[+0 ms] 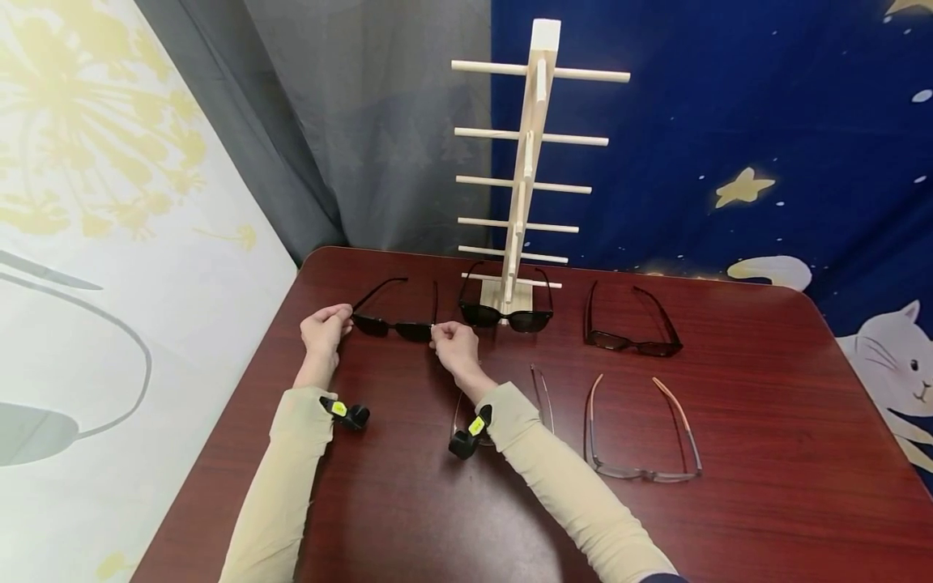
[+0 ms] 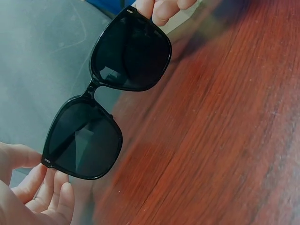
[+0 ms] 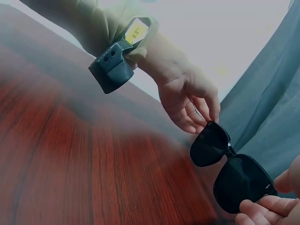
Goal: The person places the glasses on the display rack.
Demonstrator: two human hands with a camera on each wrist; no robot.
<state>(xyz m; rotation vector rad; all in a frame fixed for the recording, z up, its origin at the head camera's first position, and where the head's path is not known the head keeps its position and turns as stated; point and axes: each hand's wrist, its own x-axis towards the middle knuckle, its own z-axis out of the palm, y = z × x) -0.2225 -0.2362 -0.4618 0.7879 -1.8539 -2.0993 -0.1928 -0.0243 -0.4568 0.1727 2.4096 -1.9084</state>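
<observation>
A pair of black sunglasses (image 1: 414, 330) with dark lenses is held between both hands near the table's back left. My left hand (image 1: 325, 332) pinches the frame's left outer corner between thumb and fingers. At the opposite corner, my right hand (image 1: 457, 350) pinches the hinge end. Both temples are unfolded and point away from me. In the left wrist view the lenses of the sunglasses (image 2: 133, 51) face the camera above the wood. The right wrist view shows the left hand (image 3: 190, 101) at the far corner and the right hand (image 3: 276, 206) at the near one.
A wooden rack (image 1: 526, 162) with several pegs stands at the back, black sunglasses (image 1: 530, 321) at its base. Farther right lie dark glasses (image 1: 632, 346) and clear-lens glasses (image 1: 645, 474). Thin-framed glasses (image 1: 548, 405) lie partly behind my right forearm. Curtains border the table (image 1: 773, 421).
</observation>
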